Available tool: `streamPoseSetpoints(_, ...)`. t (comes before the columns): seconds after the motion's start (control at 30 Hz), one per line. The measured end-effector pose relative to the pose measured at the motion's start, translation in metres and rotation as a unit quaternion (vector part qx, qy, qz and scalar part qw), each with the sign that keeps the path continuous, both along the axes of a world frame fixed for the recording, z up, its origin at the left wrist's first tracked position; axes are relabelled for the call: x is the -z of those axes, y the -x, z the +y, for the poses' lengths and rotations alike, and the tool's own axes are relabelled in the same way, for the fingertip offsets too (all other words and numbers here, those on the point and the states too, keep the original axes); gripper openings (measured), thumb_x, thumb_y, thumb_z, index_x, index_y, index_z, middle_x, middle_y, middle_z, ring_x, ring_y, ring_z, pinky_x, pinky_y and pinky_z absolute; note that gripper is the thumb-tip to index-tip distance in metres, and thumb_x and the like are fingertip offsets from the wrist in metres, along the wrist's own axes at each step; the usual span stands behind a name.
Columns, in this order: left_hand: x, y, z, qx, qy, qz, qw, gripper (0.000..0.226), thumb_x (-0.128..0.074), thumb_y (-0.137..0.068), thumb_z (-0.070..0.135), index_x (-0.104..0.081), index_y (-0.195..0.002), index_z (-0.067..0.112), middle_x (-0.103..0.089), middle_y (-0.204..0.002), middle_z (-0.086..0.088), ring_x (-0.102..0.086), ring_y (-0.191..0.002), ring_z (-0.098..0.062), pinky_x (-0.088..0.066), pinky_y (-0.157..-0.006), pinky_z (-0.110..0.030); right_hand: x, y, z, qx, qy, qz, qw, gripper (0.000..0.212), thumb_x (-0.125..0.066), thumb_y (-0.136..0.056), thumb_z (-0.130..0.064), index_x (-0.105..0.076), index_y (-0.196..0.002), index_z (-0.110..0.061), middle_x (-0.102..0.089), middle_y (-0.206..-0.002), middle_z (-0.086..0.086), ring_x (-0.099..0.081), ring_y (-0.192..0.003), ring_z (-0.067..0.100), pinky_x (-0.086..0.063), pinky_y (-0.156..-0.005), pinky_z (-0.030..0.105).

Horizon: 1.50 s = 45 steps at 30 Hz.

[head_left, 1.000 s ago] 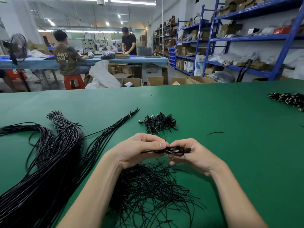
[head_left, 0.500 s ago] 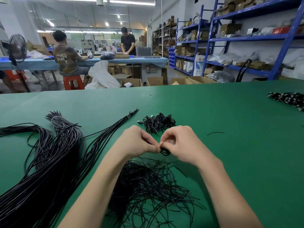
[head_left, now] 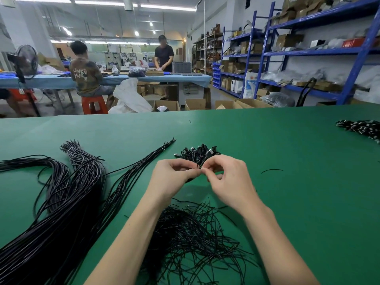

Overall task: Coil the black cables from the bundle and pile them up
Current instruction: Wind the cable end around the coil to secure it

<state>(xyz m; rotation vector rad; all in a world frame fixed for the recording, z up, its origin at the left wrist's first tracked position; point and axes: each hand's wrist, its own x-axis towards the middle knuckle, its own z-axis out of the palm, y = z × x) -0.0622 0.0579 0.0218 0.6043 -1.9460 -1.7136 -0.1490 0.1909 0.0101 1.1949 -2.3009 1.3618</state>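
**Hands meet over the cable work**

Green surface (head_left: 287, 182) fills the workshop foreground. Both hands meet above it, fingertips together: the left hand (head_left: 172, 177) and right hand (head_left: 228, 182) pinch a small black cable (head_left: 199, 166), mostly hidden. Long bundled cables (head_left: 67, 202) lie left; the coiled pile (head_left: 197, 153) sits just beyond the hands.

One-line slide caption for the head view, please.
Both hands, left hand and right hand, pinch a small black cable above the green table, beside the pile of coiled cables.
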Motion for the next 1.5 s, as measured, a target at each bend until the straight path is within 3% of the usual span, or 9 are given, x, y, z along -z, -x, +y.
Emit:
streamPoseSetpoints(0.2, 0.002, 0.004, 0.001, -0.014, 0.031, -0.015, 0.999, 0.016, -0.080, -0.078, 0.014, -0.080, -0.067, 0.026, -0.075, -0.072, -0.003, -0.064, -0.068, -0.013, -0.056, -0.075, -0.034, 0.006, -0.001, 0.005, -0.043, 0.035, -0.054, 0.997, 0.013, -0.074, -0.089, -0.006, -0.072, -0.083, -0.017, -0.069, -0.085, -0.005, -0.067, -0.081, 0.005, -0.054, -0.064, 0.012)
streamPoseSetpoints(0.33, -0.002, 0.001, 0.006, -0.003, 0.013, 0.003, 1.000, 0.003, -0.077, -0.068, 0.024, -0.079, -0.069, 0.024, -0.074, -0.083, -0.018, -0.061, -0.070, -0.017, -0.058, -0.085, -0.047, 0.003, -0.001, 0.006, -0.037, 0.051, -0.093, 0.994, 0.018, -0.075, -0.088, -0.006, -0.069, -0.080, -0.021, -0.072, -0.082, -0.008, -0.071, -0.078, 0.005, -0.058, -0.068, 0.015)
streamPoseSetpoints(0.47, -0.003, 0.003, 0.010, 0.013, 0.038, 0.009, 0.999, 0.011, -0.073, -0.064, 0.031, -0.079, -0.071, 0.026, -0.074, -0.082, -0.016, -0.059, -0.068, -0.015, -0.051, -0.074, -0.034, -0.002, 0.000, 0.009, -0.028, 0.051, -0.122, 0.991, 0.021, -0.074, -0.088, -0.007, -0.068, -0.081, -0.025, -0.074, -0.081, -0.010, -0.074, -0.074, 0.002, -0.056, -0.070, 0.013)
streamPoseSetpoints(0.7, -0.002, 0.004, 0.007, 0.010, 0.005, 0.021, 1.000, 0.004, -0.077, -0.073, 0.020, -0.080, -0.070, 0.023, -0.075, -0.080, -0.013, -0.061, -0.069, -0.014, -0.053, -0.075, -0.034, -0.007, -0.002, 0.009, -0.033, 0.070, -0.117, 0.990, 0.014, -0.081, -0.083, -0.009, -0.080, -0.083, -0.024, -0.075, -0.077, -0.019, -0.072, -0.075, -0.003, -0.051, -0.072, 0.005)
streamPoseSetpoints(0.93, -0.004, 0.008, 0.006, 0.038, -0.155, 0.053, 0.986, 0.004, -0.073, -0.087, 0.003, -0.076, -0.087, 0.006, -0.075, -0.085, -0.012, -0.068, -0.079, -0.022, -0.059, -0.081, -0.029, 0.000, -0.004, 0.002, -0.005, 0.125, -0.004, 0.992, 0.014, -0.079, -0.085, -0.005, -0.081, -0.085, -0.019, -0.074, -0.080, -0.014, -0.070, -0.077, -0.002, -0.053, -0.070, 0.008)
streamPoseSetpoints(1.07, -0.006, 0.008, 0.007, 0.083, -0.323, 0.074, 0.940, 0.011, -0.064, -0.088, -0.006, -0.070, -0.095, 0.000, -0.074, -0.086, -0.010, -0.070, -0.074, -0.014, -0.060, -0.074, -0.020, 0.000, -0.003, 0.004, 0.000, 0.120, 0.140, 0.983, 0.012, -0.076, -0.086, -0.003, -0.078, -0.090, -0.014, -0.072, -0.087, -0.008, -0.066, -0.082, 0.001, -0.051, -0.077, 0.009)
streamPoseSetpoints(1.17, -0.004, 0.006, 0.005, 0.116, -0.438, 0.056, 0.890, 0.018, -0.072, -0.077, -0.002, -0.070, -0.094, -0.003, -0.073, -0.084, -0.014, -0.072, -0.067, -0.016, -0.060, -0.060, -0.022, 0.001, 0.000, 0.007, -0.024, 0.135, 0.155, 0.978, 0.011, -0.074, -0.088, -0.001, -0.075, -0.092, -0.012, -0.070, -0.089, -0.006, -0.065, -0.084, 0.003, -0.051, -0.078, 0.012)
streamPoseSetpoints(1.33, 0.005, 0.004, 0.004, 0.182, -0.464, 0.019, 0.867, 0.031, -0.084, -0.060, 0.011, -0.075, -0.089, 0.002, -0.064, -0.088, -0.013, -0.058, -0.079, -0.019, -0.047, -0.098, -0.027, 0.004, 0.001, 0.009, -0.050, 0.134, 0.140, 0.980, 0.011, -0.072, -0.091, -0.003, -0.072, -0.094, -0.013, -0.068, -0.092, -0.008, -0.066, -0.087, 0.006, -0.054, -0.081, 0.019)
streamPoseSetpoints(1.5, 0.004, 0.002, -0.003, 0.171, -0.471, 0.048, 0.864, 0.026, -0.079, -0.067, 0.005, -0.075, -0.090, -0.004, -0.069, -0.087, -0.013, -0.066, -0.063, -0.013, -0.059, -0.063, -0.017, 0.001, 0.000, 0.006, -0.055, 0.139, 0.134, 0.980, 0.008, -0.072, -0.091, -0.007, -0.072, -0.093, -0.014, -0.068, -0.093, -0.009, -0.067, -0.089, 0.010, -0.056, -0.081, 0.029)
